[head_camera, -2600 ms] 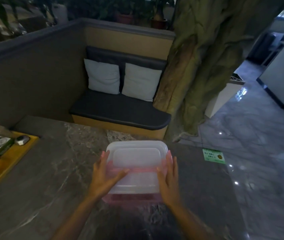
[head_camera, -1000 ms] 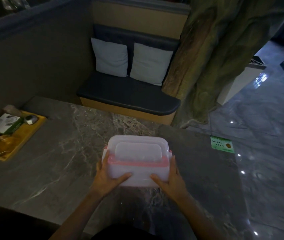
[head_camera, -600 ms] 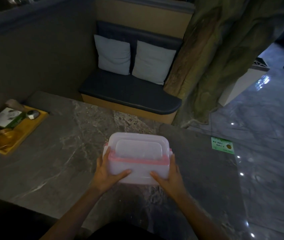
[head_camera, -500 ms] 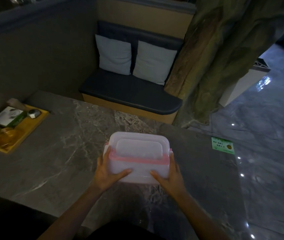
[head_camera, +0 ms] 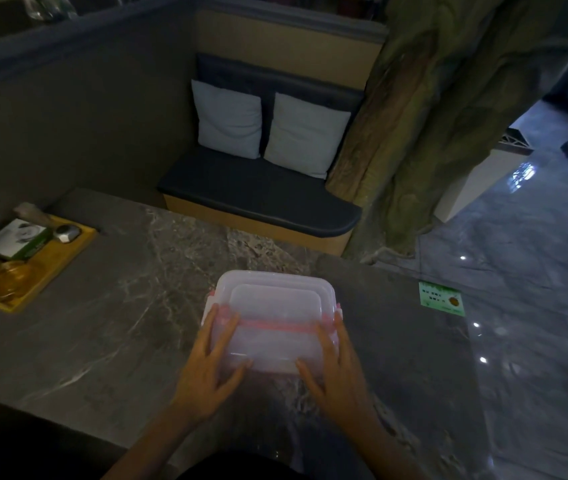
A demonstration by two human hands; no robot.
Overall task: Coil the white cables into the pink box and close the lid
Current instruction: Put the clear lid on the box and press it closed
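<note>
Pink box [head_camera: 270,341] at lower centre of frame, on the grey marble desk [head_camera: 119,306], translucent lid [head_camera: 273,299] seated on top. Left hand [head_camera: 211,362] on lower-left corner of box, right hand [head_camera: 336,363] on lower-right corner; fingers [head_camera: 221,329] spread and pressed flat against near wall and corners, thumbs angled inward along the bottom edge. Hands open, bracing the box between them, not curled around anything.

White cables not visible; box wall frosted, contents cannot tell.

Risks, as judgement:
- Lid maybe only resting, not snapped. Side clips hard to read in the dim light; letting go now could leave the task unfinished.
- Uneven pressure at one corner could pop the opposite side up.
- Coiled cable springing back or caught under the rim would stop the seal.
- Polished stone plus smooth plastic: box likely to slide away under a forward push.

Materials and shapes:
- Box: thin semi-clear plastic, rounded rectangle, pink seal band under the lid rim; probably light, slightly flexible.
- Lid: stepped raised panel, glossy.
- Desk: hard, veined, shiny.
- Yellow wooden tray [head_camera: 64,258] at left edge of frame, well apart, holding a small carton [head_camera: 15,242] and glassy items.
- Green sticker [head_camera: 442,298] at right, flat on the desk.
</note>
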